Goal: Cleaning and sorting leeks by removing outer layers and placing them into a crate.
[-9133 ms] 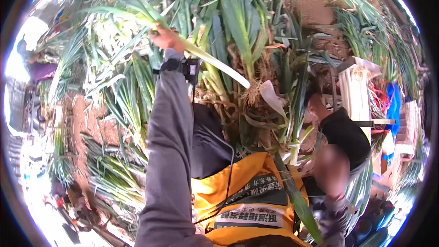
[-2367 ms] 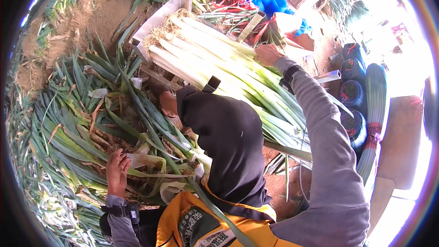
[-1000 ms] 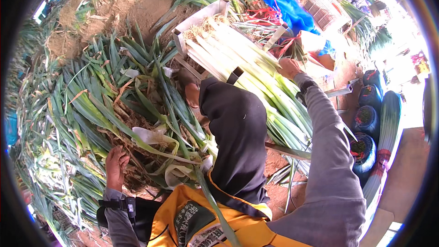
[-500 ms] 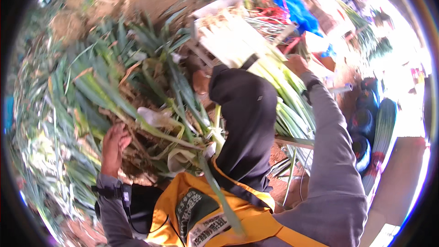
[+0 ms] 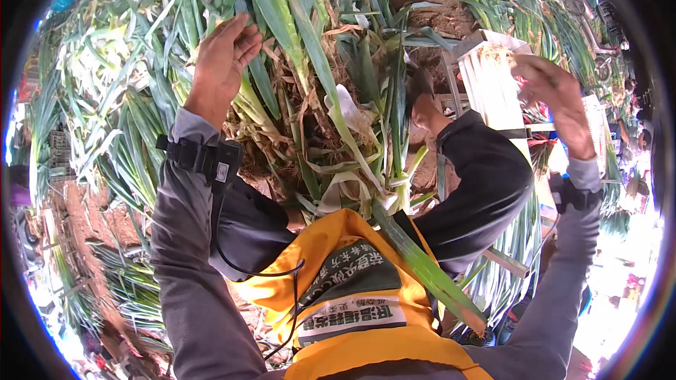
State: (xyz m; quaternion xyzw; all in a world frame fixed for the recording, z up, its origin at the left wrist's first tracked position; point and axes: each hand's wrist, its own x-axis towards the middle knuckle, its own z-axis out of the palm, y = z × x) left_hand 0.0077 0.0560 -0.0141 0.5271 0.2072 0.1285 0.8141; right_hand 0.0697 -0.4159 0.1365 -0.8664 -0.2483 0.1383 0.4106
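My left hand hovers at the near edge of a large heap of long green onions, its fingers stretched out with nothing in them. My right hand is over the right side of a narrow wooden trough, near the root end of the white-stemmed green onions lying in it. Its fingers are bent and apart, with nothing visible between them. One long green leaf rests across my yellow apron. Dry leaves and roots cling to the onions in front of my knees.
More green onions lie on the brown soil at the left, and another pile is at the far right. My bent leg is against the trough's left side. A wooden bar sticks out below the trough.
The view has swung to the left. My left hand has reached farther forward over the heap. My right hand has moved from the trough's side toward the root end of the onions.
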